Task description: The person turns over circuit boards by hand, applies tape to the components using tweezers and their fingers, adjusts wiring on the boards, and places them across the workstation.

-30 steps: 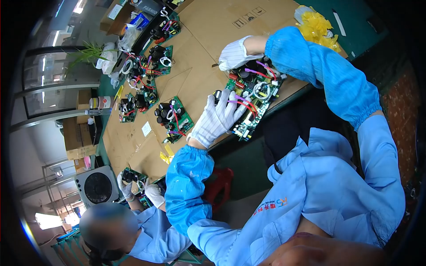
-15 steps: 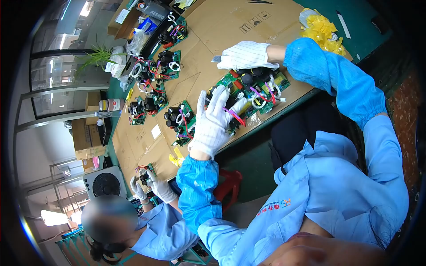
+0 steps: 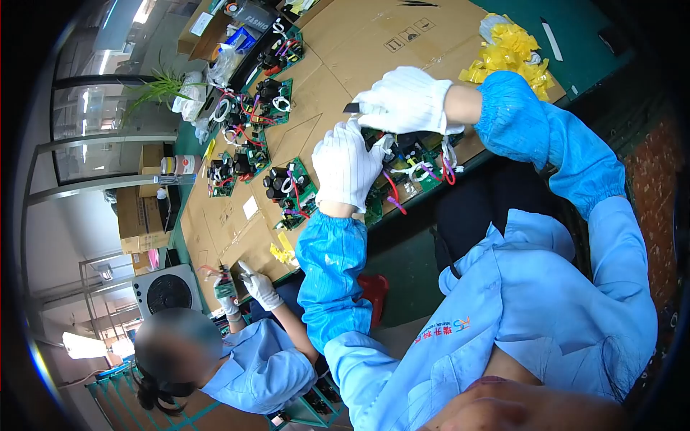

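A green circuit board (image 3: pixel 413 164) with black capacitors and red, purple and white leads lies under my gloved hands near the table's front edge. My right hand (image 3: pixel 406 100), in a white striped glove, is closed around a small dark flat-ended tool (image 3: pixel 351 108) whose tip sticks out past the fingers; its kind is unclear. Against it, over the board's left end, my left hand (image 3: pixel 346 164) has its fingers together and thumb bent in beside a whitish part (image 3: pixel 387 142). Whatever those fingers grip is hidden.
Several similar boards (image 3: pixel 291 190) stand to the left on the cardboard-covered table (image 3: pixel 345 50). Crumpled yellow tape (image 3: pixel 507 61) and a white-handled tool (image 3: pixel 552 39) lie at upper right. At lower left, a co-worker's gloved hands (image 3: pixel 260 287) hold a small board (image 3: pixel 225 282).
My left hand has moved up to meet my right hand, its fingers drawing together. My right hand has turned, showing the dark tool tip. The board's leads shifted; the co-worker has lifted the small board.
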Demonstrator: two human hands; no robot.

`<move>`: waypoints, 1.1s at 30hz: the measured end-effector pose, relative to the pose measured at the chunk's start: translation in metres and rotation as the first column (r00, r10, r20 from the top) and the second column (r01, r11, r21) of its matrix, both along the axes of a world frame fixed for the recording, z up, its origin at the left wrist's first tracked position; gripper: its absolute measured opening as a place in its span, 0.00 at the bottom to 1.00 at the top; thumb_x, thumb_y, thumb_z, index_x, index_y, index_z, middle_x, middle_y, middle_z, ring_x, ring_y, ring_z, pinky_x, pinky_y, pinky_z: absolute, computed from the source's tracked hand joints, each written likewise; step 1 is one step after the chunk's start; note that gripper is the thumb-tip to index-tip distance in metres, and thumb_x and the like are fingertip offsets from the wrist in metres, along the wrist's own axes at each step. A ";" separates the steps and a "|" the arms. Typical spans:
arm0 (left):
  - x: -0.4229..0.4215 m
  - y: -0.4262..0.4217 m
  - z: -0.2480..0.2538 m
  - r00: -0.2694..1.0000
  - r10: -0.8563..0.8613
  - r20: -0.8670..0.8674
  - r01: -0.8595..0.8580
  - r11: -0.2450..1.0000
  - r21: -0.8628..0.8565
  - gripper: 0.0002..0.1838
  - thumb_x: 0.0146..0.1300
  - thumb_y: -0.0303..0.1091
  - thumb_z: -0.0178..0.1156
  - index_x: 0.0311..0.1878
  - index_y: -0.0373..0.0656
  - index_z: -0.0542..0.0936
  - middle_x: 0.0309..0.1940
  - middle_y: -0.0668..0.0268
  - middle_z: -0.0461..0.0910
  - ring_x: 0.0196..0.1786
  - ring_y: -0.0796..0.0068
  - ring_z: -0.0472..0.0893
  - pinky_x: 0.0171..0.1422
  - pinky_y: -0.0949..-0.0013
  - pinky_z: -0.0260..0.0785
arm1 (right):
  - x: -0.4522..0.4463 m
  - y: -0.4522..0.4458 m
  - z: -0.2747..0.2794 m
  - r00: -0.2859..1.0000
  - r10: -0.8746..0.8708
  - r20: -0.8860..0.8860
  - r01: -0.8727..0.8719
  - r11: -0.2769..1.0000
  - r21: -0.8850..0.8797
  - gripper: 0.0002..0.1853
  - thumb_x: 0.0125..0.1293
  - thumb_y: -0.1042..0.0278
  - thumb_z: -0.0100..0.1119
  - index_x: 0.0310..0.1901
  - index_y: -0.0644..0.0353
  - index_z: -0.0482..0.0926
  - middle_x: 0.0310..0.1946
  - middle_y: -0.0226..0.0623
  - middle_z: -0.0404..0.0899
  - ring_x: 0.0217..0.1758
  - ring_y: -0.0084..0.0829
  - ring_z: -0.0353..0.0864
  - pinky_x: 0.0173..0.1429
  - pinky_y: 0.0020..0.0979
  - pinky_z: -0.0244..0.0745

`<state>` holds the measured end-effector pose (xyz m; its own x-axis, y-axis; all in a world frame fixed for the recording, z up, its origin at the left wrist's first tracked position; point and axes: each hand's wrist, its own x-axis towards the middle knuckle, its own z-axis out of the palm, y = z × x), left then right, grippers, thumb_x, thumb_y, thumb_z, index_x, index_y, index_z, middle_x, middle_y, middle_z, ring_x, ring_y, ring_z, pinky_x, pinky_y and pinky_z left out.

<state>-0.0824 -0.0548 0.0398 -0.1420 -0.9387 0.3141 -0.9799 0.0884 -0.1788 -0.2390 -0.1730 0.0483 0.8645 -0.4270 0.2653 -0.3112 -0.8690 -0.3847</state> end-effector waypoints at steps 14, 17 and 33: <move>0.004 0.001 0.021 0.952 0.155 -0.264 -0.048 0.927 0.373 0.29 0.56 0.59 0.69 0.41 0.38 0.79 0.31 0.52 0.84 0.37 0.50 0.85 0.41 0.55 0.77 | -0.006 -0.001 -0.021 0.978 0.203 0.049 -0.195 0.971 -0.136 0.17 0.63 0.51 0.57 0.43 0.57 0.80 0.26 0.43 0.80 0.30 0.48 0.81 0.35 0.44 0.76; 0.006 0.003 0.022 0.951 0.096 -0.293 0.007 0.944 0.330 0.29 0.56 0.59 0.69 0.41 0.38 0.80 0.29 0.52 0.84 0.36 0.50 0.85 0.39 0.55 0.77 | -0.009 -0.001 -0.016 0.978 0.208 0.013 -0.205 0.969 -0.135 0.18 0.64 0.53 0.57 0.45 0.59 0.81 0.26 0.42 0.80 0.31 0.47 0.81 0.37 0.44 0.76; 0.028 0.000 0.035 0.846 0.097 -0.525 0.162 0.891 0.425 0.35 0.52 0.62 0.72 0.48 0.38 0.83 0.30 0.56 0.84 0.32 0.60 0.85 0.39 0.64 0.76 | -0.013 -0.034 -0.013 0.885 0.400 0.238 -0.442 0.881 0.166 0.18 0.63 0.58 0.58 0.50 0.55 0.86 0.31 0.48 0.84 0.30 0.48 0.81 0.39 0.42 0.76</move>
